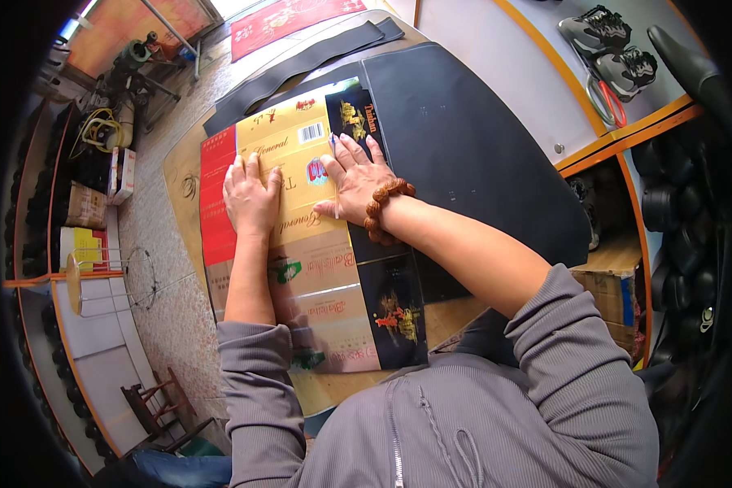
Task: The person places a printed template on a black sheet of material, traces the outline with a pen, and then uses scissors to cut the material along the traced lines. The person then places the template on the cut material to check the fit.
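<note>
A sheet made of joined printed cartons (301, 236), in red, gold, pinkish brown and black, lies flat before me, partly over a large black sheet (464, 154). My left hand (252, 195) presses on its red and gold part, fingers stretched out. To the right, my right hand (356, 180) rests with spread fingers where gold meets black. A thin pen-like stick (332, 144) shows by its fingertips, and seems to run beneath the palm; I cannot make out whether it is gripped. Brown beads circle the right wrist.
Black strips (301, 69) and a red patterned mat (289, 24) lie beyond the sheets. Shelves of dark shoes line both sides, with grey sports shoes (626, 69) at upper right. At left stand a wire-framed stool (77, 281), a small wooden chair (150, 403) and a green machine (138, 61).
</note>
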### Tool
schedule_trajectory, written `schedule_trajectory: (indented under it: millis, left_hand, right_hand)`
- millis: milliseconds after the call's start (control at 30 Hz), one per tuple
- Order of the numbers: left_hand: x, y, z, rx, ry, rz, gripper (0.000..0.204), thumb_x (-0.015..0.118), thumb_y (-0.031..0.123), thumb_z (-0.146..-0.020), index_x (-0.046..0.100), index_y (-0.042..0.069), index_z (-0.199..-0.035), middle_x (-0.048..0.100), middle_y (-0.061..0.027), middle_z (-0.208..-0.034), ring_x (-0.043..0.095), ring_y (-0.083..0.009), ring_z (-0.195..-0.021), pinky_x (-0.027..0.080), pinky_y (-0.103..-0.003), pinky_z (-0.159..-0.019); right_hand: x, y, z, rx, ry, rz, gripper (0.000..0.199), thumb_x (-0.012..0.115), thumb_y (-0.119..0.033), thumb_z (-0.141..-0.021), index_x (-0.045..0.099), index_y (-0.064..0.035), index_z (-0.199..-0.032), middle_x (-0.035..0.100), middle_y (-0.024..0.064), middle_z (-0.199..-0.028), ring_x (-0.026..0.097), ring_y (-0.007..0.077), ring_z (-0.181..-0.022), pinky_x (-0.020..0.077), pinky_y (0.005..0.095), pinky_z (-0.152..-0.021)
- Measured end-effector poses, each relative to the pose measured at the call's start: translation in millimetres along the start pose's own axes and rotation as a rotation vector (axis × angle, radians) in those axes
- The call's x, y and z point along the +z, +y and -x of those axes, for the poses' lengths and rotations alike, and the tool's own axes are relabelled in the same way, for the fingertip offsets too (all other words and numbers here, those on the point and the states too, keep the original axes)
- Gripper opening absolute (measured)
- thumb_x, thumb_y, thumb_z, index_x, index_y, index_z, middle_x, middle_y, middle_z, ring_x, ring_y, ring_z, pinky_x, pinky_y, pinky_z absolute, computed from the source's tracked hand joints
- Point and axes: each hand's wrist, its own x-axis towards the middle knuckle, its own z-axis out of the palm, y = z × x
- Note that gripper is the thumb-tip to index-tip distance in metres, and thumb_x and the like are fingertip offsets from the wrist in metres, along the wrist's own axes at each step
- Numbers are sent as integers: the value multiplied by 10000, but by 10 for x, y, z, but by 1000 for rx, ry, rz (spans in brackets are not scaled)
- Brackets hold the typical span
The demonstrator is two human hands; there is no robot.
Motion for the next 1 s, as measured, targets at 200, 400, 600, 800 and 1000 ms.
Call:
schedule_trajectory:
  millis: [200, 400, 600, 800, 1000]
  left_hand:
    - [-258, 61, 730, -50, -109, -37, 615, 507, 516, -893, 450, 161, -1392, 324, -172, -1485, 287, -373, -1366, 223, -572, -1092]
    - [-566, 101, 1383, -97, -151, -43, 662, 515, 545, -885, 390, 191, -1431, 272, -173, -1513, 238, -383, -1391, 182, -577, -1104]
    - [-801, 202, 1780, -150, -228, -49, 680, 508, 555, -880, 337, 246, -1460, 228, -143, -1540, 189, -358, -1417, 154, -575, -1113]
    - [-830, 224, 1865, -166, -235, -71, 696, 540, 539, -858, 338, 246, -1456, 243, -142, -1535, 201, -359, -1414, 159, -573, -1112]
    - [-746, 154, 1868, -150, -226, -85, 685, 541, 507, -860, 330, 244, -1456, 255, -133, -1533, 203, -344, -1419, 171, -557, -1112]
  right_hand:
    - [17, -11, 0, -7, 50, 47, 828, 504, -674, -821, 363, -106, -1407, 259, 174, -1522, 158, 295, -1444, 76, 508, -1150]
    - [47, -11, -11, 13, 36, 43, 866, 497, -696, -813, 344, -103, -1426, 252, 158, -1529, 152, 286, -1446, 59, 509, -1152]
    - [-7, -26, -20, 34, -57, 17, 852, 492, -660, -840, 302, -117, -1468, 166, 142, -1568, 76, 260, -1466, -4, 512, -1156]
    - [-30, -9, -9, 19, -66, 6, 841, 474, -668, -844, 310, -118, -1459, 152, 140, -1571, 71, 266, -1466, -1, 495, -1159]
    - [8, 25, -23, -6, -47, 34, 868, 459, -691, -826, 308, -127, -1468, 152, 155, -1570, 81, 286, -1464, -6, 513, -1155]
